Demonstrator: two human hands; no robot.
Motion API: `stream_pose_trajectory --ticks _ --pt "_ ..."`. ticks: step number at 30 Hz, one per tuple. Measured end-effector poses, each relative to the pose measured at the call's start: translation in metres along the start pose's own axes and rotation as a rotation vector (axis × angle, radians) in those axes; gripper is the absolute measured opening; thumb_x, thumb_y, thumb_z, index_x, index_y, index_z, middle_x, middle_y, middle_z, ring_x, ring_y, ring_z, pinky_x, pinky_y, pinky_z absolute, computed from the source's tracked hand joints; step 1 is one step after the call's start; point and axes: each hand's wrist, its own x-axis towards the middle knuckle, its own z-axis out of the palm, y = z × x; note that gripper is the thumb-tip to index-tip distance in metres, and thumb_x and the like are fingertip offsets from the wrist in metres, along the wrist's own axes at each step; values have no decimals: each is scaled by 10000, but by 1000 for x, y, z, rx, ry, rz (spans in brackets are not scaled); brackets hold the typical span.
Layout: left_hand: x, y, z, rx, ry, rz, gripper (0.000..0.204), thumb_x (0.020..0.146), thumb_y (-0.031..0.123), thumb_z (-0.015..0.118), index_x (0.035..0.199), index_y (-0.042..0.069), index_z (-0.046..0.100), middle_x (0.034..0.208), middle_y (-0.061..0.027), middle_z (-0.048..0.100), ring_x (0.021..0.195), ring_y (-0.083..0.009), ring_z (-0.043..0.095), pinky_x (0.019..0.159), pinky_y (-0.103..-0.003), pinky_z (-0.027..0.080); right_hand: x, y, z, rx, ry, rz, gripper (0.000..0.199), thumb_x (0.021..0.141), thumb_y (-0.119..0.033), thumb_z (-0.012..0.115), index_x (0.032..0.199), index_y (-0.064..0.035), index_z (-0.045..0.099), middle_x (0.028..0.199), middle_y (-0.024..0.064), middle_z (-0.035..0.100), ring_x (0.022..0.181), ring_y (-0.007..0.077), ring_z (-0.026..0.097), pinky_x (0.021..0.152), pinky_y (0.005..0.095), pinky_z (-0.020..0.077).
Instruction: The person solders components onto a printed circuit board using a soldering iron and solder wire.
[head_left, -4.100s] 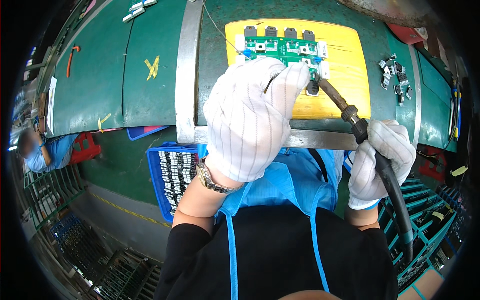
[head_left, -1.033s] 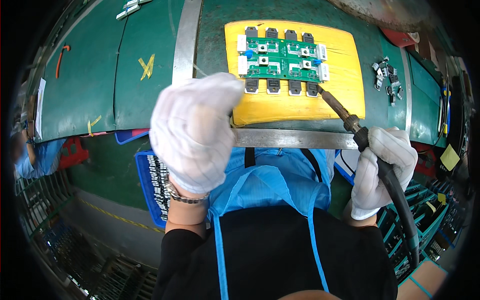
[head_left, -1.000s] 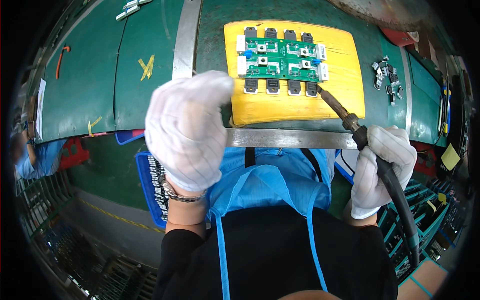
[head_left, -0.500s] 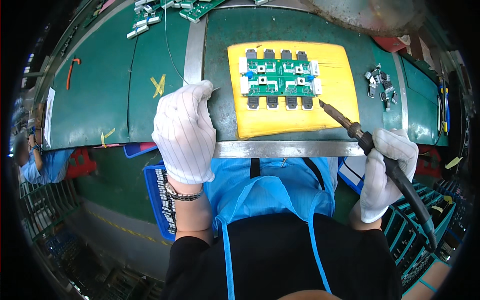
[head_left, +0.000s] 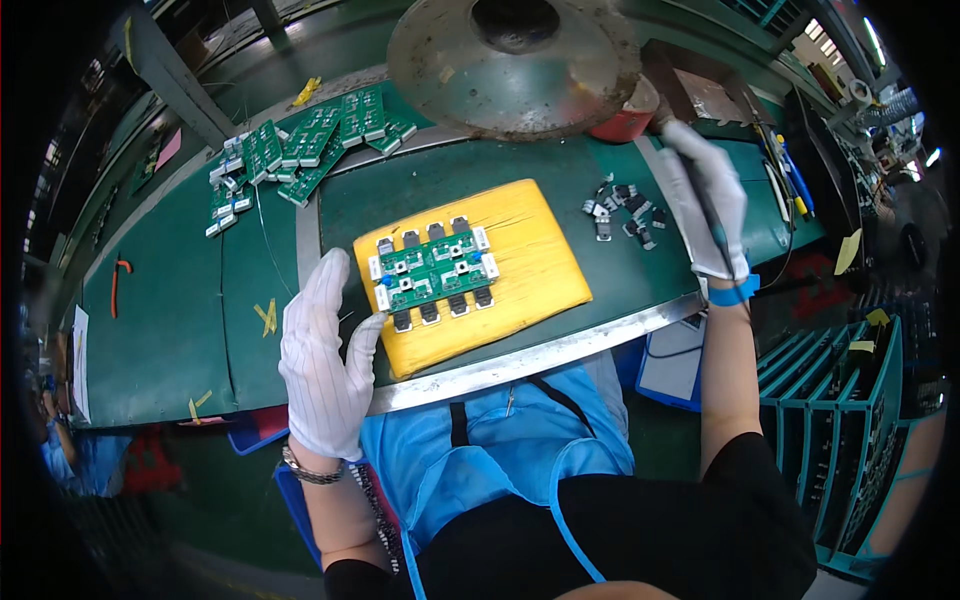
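Observation:
My left hand [head_left: 322, 350], in a striped white glove, is beside the left edge of a yellow pad [head_left: 540, 265], thumb and index finger spread. A thin solder wire [head_left: 262, 225] runs into this hand, and what looks like its tip shows in the gap. On the pad lies a green circuit board [head_left: 432, 272] with white blocks at its ends and black components along both long sides. My right hand [head_left: 715, 200], gloved and smeared by motion, is raised at the far right. Its fingers are closed round the handle of a soldering iron [head_left: 718, 235], whose tip I cannot make out.
Loose black components [head_left: 630, 212] lie right of the pad. Several green boards [head_left: 310, 140] are heaped at the back left. A large metal hood [head_left: 515, 70] overhangs the back, beside a red container [head_left: 625, 115]. Orange-handled tool [head_left: 117, 285] lies left. A slotted rack [head_left: 835, 420] stands right.
My right hand has carried the soldering iron away from the board, to the far right. My left thumb and index finger have parted. The view has shifted, showing more of the back.

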Motion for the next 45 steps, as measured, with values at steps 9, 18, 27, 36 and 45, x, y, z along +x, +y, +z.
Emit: stream_pose_trajectory --ticks 9,18,27,36,45 --pt "18 -21 0 -61 -251 180 517 864 111 706 1357 39 566 1276 -186 625 1170 -368 590 1008 -423 472 28 78 -40 388 305 619 498 1044 -372 535 1455 -94 489 1376 105 577 1210 219 593 970 330 440" --pt "12 -14 12 -106 -126 183 672 774 161 845 1368 36 555 1226 -148 658 1052 -259 676 942 -363 547 20 219 -87 1358 459 968 341 1049 -149 474 1322 45 541 1295 188 633 1226 314 586 1034 403 479" --pt "6 -12 9 27 -158 246 582 793 260 821 1306 77 616 1238 -125 658 1064 -302 653 944 -375 524 -2 117 -68 1476 37 973 392 1071 -136 442 1392 87 450 1266 204 605 1120 215 620 914 329 532" --pt "-15 27 20 -79 149 165 621 703 193 877 1244 29 620 1149 -135 686 1057 -307 657 900 -384 544 -69 -125 31 368 -643 430 253 980 -216 653 1153 -36 693 942 46 695 710 104 668 598 241 527" --pt "-45 52 50 -244 310 14 684 707 233 890 1279 38 571 1220 -129 624 1136 -295 594 986 -402 492 -97 -139 52 -135 -635 -374 311 810 -180 730 1120 -201 703 1038 26 674 756 176 680 570 302 527"
